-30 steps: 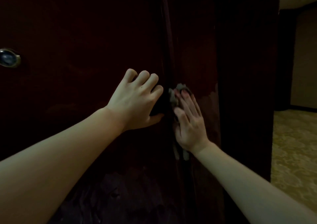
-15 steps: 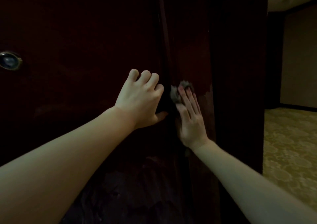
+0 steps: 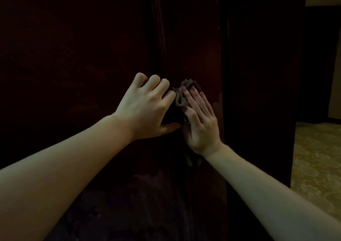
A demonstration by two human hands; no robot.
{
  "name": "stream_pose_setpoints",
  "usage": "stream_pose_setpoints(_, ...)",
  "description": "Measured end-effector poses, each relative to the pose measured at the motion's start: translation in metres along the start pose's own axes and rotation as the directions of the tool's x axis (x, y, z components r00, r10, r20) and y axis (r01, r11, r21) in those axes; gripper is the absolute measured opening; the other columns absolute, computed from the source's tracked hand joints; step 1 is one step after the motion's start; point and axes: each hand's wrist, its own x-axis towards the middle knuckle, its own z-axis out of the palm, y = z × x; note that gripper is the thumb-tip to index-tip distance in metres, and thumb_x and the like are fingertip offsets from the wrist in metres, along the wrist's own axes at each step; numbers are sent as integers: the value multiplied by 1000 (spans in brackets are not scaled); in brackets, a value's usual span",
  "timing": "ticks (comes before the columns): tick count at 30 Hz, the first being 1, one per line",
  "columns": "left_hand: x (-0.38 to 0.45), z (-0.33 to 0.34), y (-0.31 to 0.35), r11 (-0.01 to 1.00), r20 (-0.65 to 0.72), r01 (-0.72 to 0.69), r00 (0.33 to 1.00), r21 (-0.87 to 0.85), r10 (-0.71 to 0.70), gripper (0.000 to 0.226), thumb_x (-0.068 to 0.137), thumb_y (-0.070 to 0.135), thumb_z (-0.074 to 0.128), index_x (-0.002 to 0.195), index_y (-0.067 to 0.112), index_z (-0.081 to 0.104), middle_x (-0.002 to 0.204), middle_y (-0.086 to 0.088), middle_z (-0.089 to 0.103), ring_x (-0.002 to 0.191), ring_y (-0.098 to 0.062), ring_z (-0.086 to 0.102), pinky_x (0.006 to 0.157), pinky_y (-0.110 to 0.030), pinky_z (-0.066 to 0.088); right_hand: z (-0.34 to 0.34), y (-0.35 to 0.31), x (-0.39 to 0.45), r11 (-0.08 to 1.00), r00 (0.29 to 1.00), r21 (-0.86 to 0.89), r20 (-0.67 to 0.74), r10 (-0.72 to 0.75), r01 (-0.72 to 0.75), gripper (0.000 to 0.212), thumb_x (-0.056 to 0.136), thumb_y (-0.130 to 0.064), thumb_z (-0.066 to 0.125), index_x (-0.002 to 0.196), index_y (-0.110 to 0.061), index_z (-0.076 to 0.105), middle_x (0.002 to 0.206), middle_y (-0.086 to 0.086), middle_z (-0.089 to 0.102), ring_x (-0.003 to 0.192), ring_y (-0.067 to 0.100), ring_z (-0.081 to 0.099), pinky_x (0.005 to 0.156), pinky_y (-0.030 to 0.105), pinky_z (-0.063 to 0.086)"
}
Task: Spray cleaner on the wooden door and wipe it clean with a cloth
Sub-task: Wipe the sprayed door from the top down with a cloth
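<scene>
The dark reddish wooden door point(image 3: 73, 56) fills the left of the head view, and its narrow glossy edge face point(image 3: 193, 43) runs down the middle. My left hand point(image 3: 147, 107) curls its fingers around the door's edge, thumb underneath. My right hand point(image 3: 201, 122) lies flat on the edge face and presses a crumpled grey cloth point(image 3: 181, 94) against the wood. The cloth shows above my fingertips, and a bit hangs below my wrist. No spray bottle is visible.
A dark door frame or wall point(image 3: 258, 74) stands right of the door edge. Beyond it, at the lower right, lies patterned yellow carpet point(image 3: 317, 167), and a pale wall point(image 3: 335, 74) shows at the far right. Lighting is dim.
My right hand has slid the cloth slightly upward on the door's edge. My left hand keeps its grip. The round metal fitting at the far left has left the view.
</scene>
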Motion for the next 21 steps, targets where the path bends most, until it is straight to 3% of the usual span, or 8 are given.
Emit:
stream_pose_setpoints(3, 4, 3, 8, 1000, 13, -16, 1000, 26, 16, 74, 79, 74, 36, 104, 8, 60, 105, -12, 55, 95, -29, 49, 81, -44, 36, -5, 8, -58, 999, 999, -8, 26, 43, -43, 33, 97, -15, 44, 129, -8, 46, 150, 17, 37, 143, 36, 31, 114, 56, 29)
stream_pose_setpoints(6, 5, 7, 10, 999, 15, -8, 1000, 44, 8, 75, 75, 75, 44, 103, 7, 60, 104, -12, 54, 94, -29, 49, 80, -43, 36, -15, 20, -82, 1000, 995, -20, 102, -2, 4, 42, 96, -19, 43, 137, -11, 40, 153, 12, 32, 143, 35, 31, 114, 56, 29)
stream_pose_setpoints(9, 7, 6, 10, 999, 13, -8, 1000, 52, 7, 76, 73, 76, 49, 101, 6, 60, 102, -13, 53, 92, -30, 49, 79, -44, 36, -18, 32, -51, 1000, 998, -8, 66, -21, 22, 41, 91, -16, 48, 132, -10, 43, 151, 15, 35, 144, 34, 29, 115, 54, 26)
stream_pose_setpoints(14, 9, 5, 10, 998, 23, 4, 1000, 61, -5, 76, 71, 76, 52, 99, 5, 60, 100, -13, 52, 90, -30, 48, 78, -44, 35, -15, 47, 13, 997, 995, 17, -62, 82, -82, 30, 93, -15, 49, 123, -9, 46, 148, 21, 39, 143, 38, 29, 115, 56, 26)
stream_pose_setpoints(18, 7, 5, 12, 997, 12, 15, 1000, 75, -16, 75, 72, 76, 51, 98, 7, 60, 101, -13, 53, 90, -29, 47, 79, -43, 34, -12, 42, -18, 990, 990, 66, -67, 127, -122, 32, 97, -15, 46, 128, -8, 44, 149, 22, 37, 144, 39, 27, 115, 57, 26)
stream_pose_setpoints(21, 3, 6, 15, 995, 17, 45, 999, 85, -46, 74, 74, 76, 49, 98, 8, 60, 102, -12, 52, 92, -28, 45, 81, -42, 33, -13, 35, -69, 989, 993, 94, 9, 115, -116, 33, 100, -19, 39, 130, -7, 42, 150, 23, 35, 143, 43, 25, 114, 60, 26)
